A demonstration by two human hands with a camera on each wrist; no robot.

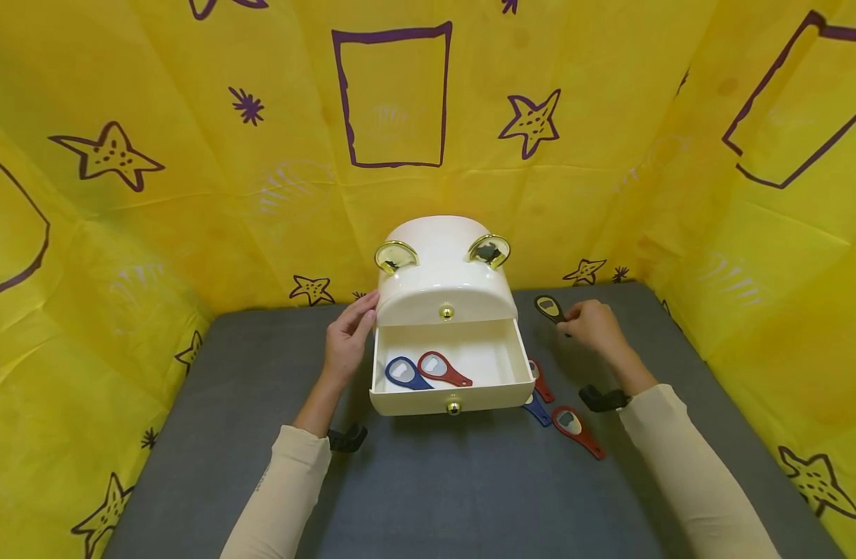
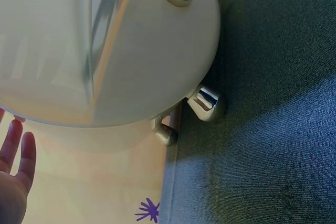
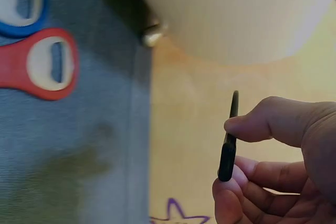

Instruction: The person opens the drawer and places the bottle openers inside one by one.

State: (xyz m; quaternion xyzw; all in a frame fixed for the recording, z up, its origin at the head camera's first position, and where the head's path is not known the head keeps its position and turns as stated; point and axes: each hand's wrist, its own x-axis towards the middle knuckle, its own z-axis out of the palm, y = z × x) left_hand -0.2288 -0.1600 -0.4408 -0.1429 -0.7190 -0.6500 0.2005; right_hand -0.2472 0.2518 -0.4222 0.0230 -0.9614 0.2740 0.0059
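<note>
In the head view, a cream drawer box [image 1: 445,272] with two gold-rimmed ears has its lower drawer [image 1: 414,402] pulled out. A blue bottle opener [image 1: 403,373] and a red bottle opener [image 1: 441,368] lie inside the drawer, at its left and middle. My left hand [image 1: 347,341] rests fingertips against the box's left side; extended fingers show in the left wrist view. To the right of the box, my right hand [image 1: 595,326] pinches a black bottle opener [image 1: 548,307] by its handle, raised above the table. The right wrist view shows that opener edge-on between thumb and fingers.
Right of the drawer, a red bottle opener [image 1: 580,435], a blue one [image 1: 538,411] and another red one [image 1: 543,383] lie on the grey table [image 1: 428,497]. The drawer partly covers the latter two. Yellow patterned cloth [image 1: 274,171] surrounds the table at back and sides.
</note>
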